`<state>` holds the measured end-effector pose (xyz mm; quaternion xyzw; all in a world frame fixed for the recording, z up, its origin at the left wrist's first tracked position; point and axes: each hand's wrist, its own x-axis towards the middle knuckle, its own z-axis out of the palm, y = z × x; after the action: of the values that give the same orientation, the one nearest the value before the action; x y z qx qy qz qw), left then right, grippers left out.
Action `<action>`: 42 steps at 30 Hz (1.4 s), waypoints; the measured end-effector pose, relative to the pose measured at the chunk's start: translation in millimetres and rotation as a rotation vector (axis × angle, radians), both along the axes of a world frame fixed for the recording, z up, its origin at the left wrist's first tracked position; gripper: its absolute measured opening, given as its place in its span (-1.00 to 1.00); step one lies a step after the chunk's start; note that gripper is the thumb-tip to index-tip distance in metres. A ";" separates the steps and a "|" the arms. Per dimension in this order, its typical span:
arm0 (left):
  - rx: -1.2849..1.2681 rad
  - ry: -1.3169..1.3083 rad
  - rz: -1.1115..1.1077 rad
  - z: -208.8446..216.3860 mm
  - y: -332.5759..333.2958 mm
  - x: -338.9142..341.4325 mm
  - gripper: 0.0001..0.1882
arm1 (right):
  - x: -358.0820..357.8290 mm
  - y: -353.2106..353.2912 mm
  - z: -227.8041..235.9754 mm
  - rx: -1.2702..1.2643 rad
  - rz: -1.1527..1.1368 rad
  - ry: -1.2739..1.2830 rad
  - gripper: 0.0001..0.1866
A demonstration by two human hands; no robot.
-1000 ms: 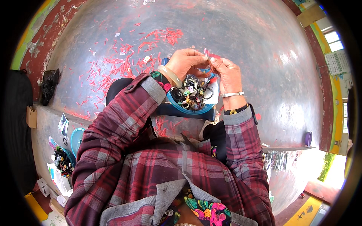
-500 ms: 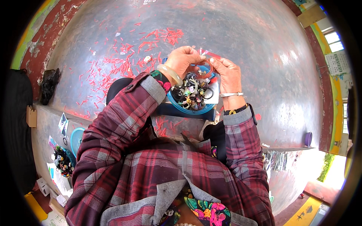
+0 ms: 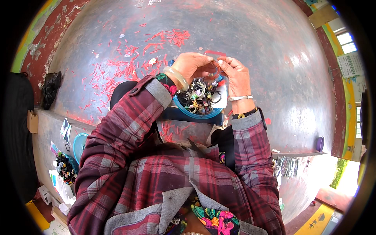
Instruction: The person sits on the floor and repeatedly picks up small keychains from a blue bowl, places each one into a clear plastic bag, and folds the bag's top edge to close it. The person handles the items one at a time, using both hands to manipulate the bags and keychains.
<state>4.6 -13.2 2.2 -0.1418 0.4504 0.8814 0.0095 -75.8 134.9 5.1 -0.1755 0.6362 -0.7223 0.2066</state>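
Over the far side of a blue basin (image 3: 201, 116), my left hand (image 3: 189, 65) and my right hand (image 3: 237, 78) meet with their fingertips pinched. Between them is a thin reddish looped band (image 3: 216, 73). A flat red strip (image 3: 214, 52) sticks up just beyond the fingertips; how it joins the band is hidden by my fingers. A heap of hair ties (image 3: 199, 96), mostly black with small coloured pieces, fills the basin below. A bangle (image 3: 177, 76) circles my left wrist, and a bracelet (image 3: 240, 98) my right.
Red scraps (image 3: 174, 38) litter the floor beyond and to the left. A white sheet (image 3: 221, 101) lies by the basin, over a dark stand (image 3: 172, 114). At left are another blue basin (image 3: 79, 145), a dark pile (image 3: 65, 168) and a black bag (image 3: 52, 90). A purple cup (image 3: 320, 145) stands right.
My left hand has lowered slightly and its fingers have closed in nearer my right hand. The red strip now lies farther out, above the fingertips, and the loop has shifted down between the hands.
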 end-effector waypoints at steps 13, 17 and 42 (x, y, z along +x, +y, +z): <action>0.102 0.038 0.043 -0.7 -5.0 -2.6 -0.77 | -3.8 1.1 -6.9 -0.092 0.071 -0.182 -0.86; 0.128 -0.006 0.064 7.0 -1.6 -1.2 -0.78 | -4.2 2.0 -5.1 -0.085 0.090 -0.164 -0.85; 0.176 0.088 0.335 8.6 -9.0 -0.5 -0.83 | -7.0 4.8 -16.3 0.021 0.168 -0.206 -0.87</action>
<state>4.1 -22.2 10.8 -0.1747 0.3414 0.9121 -0.1448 -82.8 139.7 -11.2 -0.1510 0.6020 -0.7100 0.3327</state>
